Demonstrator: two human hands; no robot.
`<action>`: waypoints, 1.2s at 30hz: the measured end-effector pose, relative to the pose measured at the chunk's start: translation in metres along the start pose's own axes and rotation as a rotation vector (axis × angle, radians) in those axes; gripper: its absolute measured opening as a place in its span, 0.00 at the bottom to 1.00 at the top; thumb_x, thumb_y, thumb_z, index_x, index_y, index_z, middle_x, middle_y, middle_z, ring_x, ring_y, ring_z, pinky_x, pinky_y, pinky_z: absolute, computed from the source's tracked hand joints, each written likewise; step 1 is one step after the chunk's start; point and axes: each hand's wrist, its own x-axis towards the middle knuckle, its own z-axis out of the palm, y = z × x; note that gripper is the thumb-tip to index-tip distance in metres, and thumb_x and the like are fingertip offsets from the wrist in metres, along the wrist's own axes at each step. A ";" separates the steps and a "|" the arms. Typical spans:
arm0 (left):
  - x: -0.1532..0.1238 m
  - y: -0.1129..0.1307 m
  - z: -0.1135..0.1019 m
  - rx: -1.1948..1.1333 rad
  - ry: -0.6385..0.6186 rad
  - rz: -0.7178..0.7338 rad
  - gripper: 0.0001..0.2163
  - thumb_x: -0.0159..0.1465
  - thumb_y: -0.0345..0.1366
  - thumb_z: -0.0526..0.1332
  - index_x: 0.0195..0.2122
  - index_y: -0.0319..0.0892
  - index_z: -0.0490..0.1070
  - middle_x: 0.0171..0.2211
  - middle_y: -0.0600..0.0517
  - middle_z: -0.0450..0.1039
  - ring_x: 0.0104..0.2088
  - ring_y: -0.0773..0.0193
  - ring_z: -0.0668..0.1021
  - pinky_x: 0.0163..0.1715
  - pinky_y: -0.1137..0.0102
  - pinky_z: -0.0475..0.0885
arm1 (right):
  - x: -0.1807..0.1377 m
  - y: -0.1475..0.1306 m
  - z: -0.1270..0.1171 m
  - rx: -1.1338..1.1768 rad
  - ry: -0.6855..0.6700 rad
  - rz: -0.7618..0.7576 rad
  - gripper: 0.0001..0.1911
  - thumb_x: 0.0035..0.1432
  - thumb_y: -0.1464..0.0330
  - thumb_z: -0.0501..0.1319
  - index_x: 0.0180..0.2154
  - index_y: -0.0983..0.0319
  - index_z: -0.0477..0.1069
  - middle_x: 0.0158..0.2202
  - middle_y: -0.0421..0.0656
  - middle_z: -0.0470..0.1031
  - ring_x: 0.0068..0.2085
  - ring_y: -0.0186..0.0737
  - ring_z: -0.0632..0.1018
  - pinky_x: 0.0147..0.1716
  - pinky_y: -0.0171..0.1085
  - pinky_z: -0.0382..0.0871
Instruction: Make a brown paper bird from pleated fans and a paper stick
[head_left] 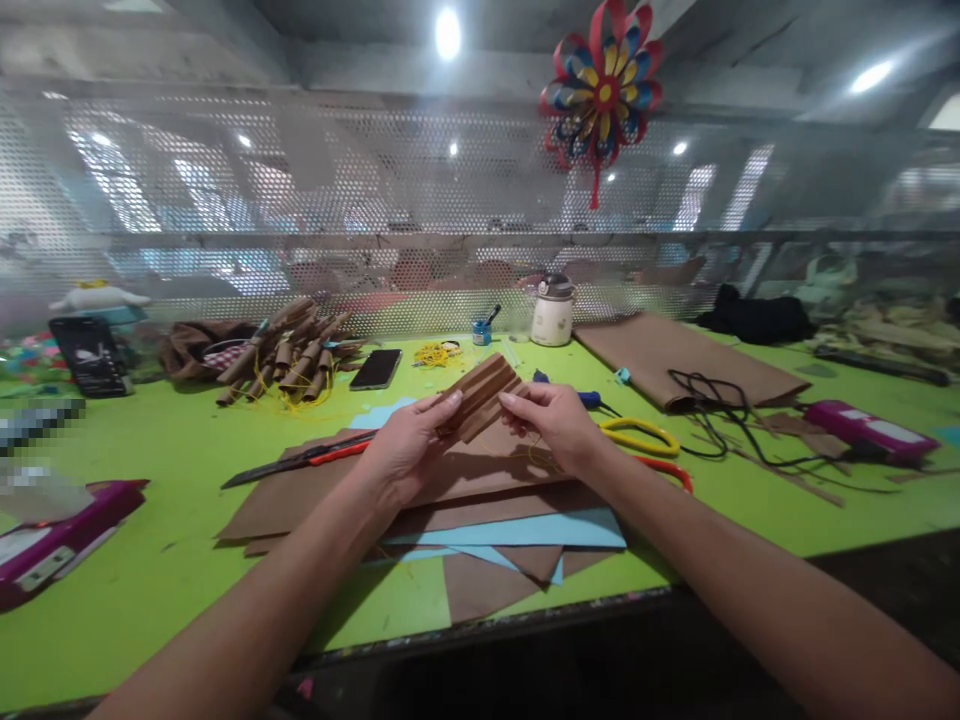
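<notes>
Between both hands, above the sheets, is a folded piece of brown paper (486, 393) with ridged pleats. My left hand (409, 445) pinches its left end, thumb on top. At the right end, my right hand (551, 420) grips it with thumb and fingers; a thin yellow thread seems to hang below. Underneath lies a stack of brown sheets (277, 505) with light blue sheets (517, 530) among them. Scissors with long dark blades (281, 465) and a red part rest on the stack, partly hidden by my left arm. A yellow loop handle (641, 436) shows beyond my right wrist.
Tied brown paper rolls (300, 350), a phone (376, 369), yellow thread (437, 354), a small blue jar (481, 332) and a cream bottle (553, 315) stand behind. To the right are a large brown sheet (675, 355), a black cord (720, 400) and a purple power strip (870, 432).
</notes>
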 end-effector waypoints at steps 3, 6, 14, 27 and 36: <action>0.001 0.003 0.001 0.052 0.042 -0.029 0.11 0.54 0.34 0.65 0.38 0.38 0.76 0.36 0.48 0.77 0.27 0.71 0.76 0.23 0.79 0.68 | 0.002 -0.003 -0.003 -0.164 0.032 -0.080 0.15 0.49 0.59 0.63 0.21 0.64 0.70 0.18 0.38 0.68 0.21 0.30 0.67 0.22 0.31 0.60; 0.000 0.007 0.003 0.049 0.052 -0.043 0.08 0.56 0.33 0.63 0.38 0.38 0.76 0.33 0.49 0.77 0.25 0.71 0.75 0.18 0.80 0.67 | 0.004 -0.005 -0.006 -0.244 0.036 -0.101 0.15 0.49 0.59 0.63 0.21 0.64 0.70 0.18 0.38 0.68 0.21 0.30 0.67 0.22 0.31 0.61; 0.001 0.006 0.007 -0.035 0.050 -0.004 0.08 0.62 0.28 0.55 0.37 0.35 0.73 0.36 0.46 0.77 0.35 0.60 0.79 0.34 0.62 0.78 | 0.003 -0.003 -0.001 -0.106 -0.058 0.113 0.15 0.46 0.59 0.64 0.21 0.65 0.71 0.19 0.39 0.70 0.20 0.28 0.68 0.21 0.30 0.60; 0.001 0.010 -0.001 -0.058 0.156 0.212 0.06 0.63 0.34 0.55 0.38 0.37 0.67 0.35 0.45 0.74 0.28 0.57 0.80 0.27 0.60 0.78 | -0.040 -0.043 -0.117 -1.476 -0.412 0.152 0.18 0.43 0.72 0.61 0.40 0.61 0.76 0.34 0.49 0.76 0.37 0.47 0.74 0.34 0.37 0.62; 0.002 0.008 -0.005 -0.094 0.144 0.206 0.04 0.65 0.34 0.50 0.36 0.40 0.61 0.36 0.44 0.73 0.29 0.55 0.81 0.32 0.57 0.77 | -0.048 -0.019 -0.128 -1.559 -0.395 0.214 0.33 0.47 0.73 0.56 0.57 0.56 0.60 0.45 0.52 0.73 0.42 0.50 0.75 0.34 0.38 0.65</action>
